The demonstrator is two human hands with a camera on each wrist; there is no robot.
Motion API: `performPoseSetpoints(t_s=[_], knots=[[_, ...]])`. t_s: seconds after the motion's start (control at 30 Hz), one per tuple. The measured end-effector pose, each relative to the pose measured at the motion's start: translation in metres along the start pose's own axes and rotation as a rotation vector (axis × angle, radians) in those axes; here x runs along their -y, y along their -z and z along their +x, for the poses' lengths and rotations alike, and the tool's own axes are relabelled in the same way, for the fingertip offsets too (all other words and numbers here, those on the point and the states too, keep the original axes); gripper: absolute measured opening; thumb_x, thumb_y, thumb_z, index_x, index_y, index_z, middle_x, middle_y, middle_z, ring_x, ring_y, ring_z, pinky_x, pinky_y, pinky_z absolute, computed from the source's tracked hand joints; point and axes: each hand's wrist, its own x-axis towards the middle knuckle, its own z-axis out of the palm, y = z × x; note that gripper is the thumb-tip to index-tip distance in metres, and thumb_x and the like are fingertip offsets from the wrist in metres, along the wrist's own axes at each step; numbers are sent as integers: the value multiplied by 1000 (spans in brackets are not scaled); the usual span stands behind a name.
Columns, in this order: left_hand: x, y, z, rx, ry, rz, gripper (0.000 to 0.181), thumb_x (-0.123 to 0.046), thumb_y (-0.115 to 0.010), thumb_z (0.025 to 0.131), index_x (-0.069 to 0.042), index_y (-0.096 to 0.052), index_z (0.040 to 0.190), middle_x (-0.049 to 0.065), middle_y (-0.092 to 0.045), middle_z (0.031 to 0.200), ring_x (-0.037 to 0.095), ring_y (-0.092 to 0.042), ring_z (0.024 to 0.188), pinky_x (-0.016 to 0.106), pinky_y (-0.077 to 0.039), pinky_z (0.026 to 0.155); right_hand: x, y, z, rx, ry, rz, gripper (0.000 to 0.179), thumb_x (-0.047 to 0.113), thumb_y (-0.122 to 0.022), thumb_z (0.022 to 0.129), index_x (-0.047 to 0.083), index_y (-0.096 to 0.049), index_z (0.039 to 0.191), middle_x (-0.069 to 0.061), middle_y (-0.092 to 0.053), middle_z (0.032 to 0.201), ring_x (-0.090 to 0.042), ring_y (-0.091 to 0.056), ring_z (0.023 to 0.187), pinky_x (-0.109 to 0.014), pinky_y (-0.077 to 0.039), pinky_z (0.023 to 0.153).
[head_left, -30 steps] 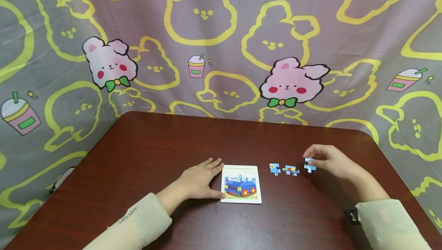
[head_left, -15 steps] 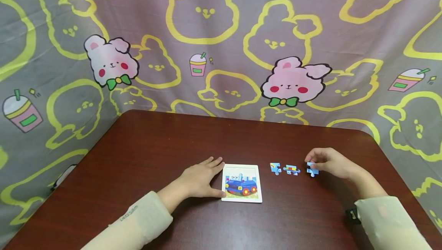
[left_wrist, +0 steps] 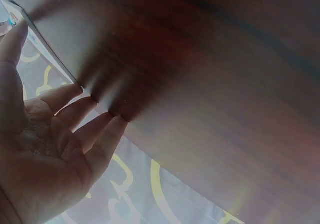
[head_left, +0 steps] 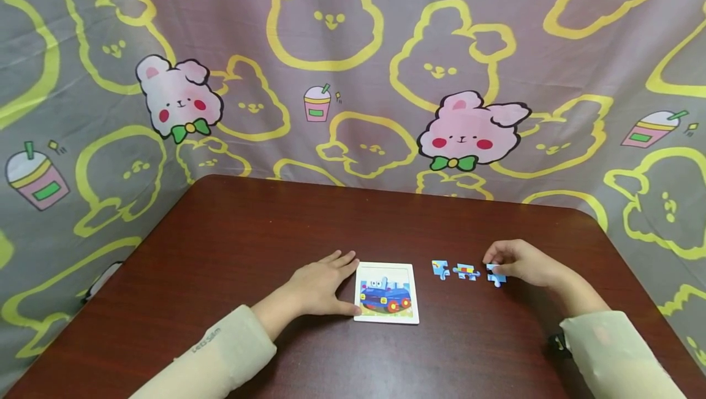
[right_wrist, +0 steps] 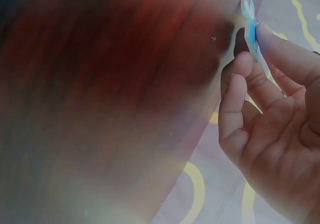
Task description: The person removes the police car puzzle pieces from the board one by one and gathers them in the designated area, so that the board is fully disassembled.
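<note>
- Pinching a pale-blue jigsaw piece between thumb and fingers, my right hand holds it at the far right of the short row of pieces; I cannot tell whether it touches the bench underneath.
- My left hand grips nothing: its fingers lie spread and relaxed, with the thumb and a fingertip touching the left edge of the white-framed puzzle board.
- That board lies flat, showing a blue cartoon vehicle with a pale strip above it.
- Between the board and my right hand lie two loose pieces, apart from the board: a blue one with a rainbow-coloured corner, and beside it a blue one with a red and yellow patch.
- The held piece looks thin and stiff, so I judge it light, needing only a gentle pinch near its edge; its narrow tabs seem the weakest places, best spared any bending.
- Its printed face may be smooth enough to slip if I press off-centre.
- The board looks rigid and light, likely to slide when nudged, so steadying it by the rim makes sense.
</note>
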Motion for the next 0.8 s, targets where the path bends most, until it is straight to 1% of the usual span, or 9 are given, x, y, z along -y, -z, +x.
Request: performPoseSetpoints(t_s=[0.3, 0.47, 0.63, 0.7, 0.8], knots=[[-1, 0, 0, 2, 2, 5, 97, -68, -70, 78, -14, -41, 153, 4, -34, 162, 28, -31, 150, 51, -42, 111, 3, -1, 0, -17, 6, -64, 12, 1, -67, 90, 1, -65, 101, -4, -63, 85, -5, -53, 74, -23, -45, 64], [0, 0, 0, -4, -3, 11, 97, -68, -70, 78, -13, -41, 152, 4, -34, 162, 29, -32, 150, 50, -42, 111, 2, 0, 0, -36, 6, -103, 12, 0, -68, 89, 2, -66, 101, -2, -61, 84, -6, -51, 72, -23, -45, 63], [1, -1, 0, -4, -3, 13, 97, -68, -70, 77, -14, -41, 152, 3, -35, 162, 28, -32, 150, 50, -42, 111, 2, 0, 1, -43, 6, -109, 14, 3, -70, 89, 2, -66, 102, -2, -61, 85, -7, -52, 72, -23, -45, 63], [1, -1, 0, -4, -3, 12, 97, -69, -70, 78, -14, -41, 153, 3, -34, 162, 28, -31, 150, 49, -42, 111, 6, 0, 3, -46, 10, -113, 15, 6, -71, 89, 3, -66, 102, -2, -62, 85, -7, -53, 73, -23, -46, 64], [1, -1, 0, -3, -5, 10, 97, -68, -69, 78, -14, -41, 152, 4, -34, 162, 28, -32, 150, 49, -42, 111, 16, -2, 7, -55, 26, -124, 16, 9, -71, 89, 4, -66, 104, -1, -63, 87, -8, -54, 78, -23, -48, 66]])
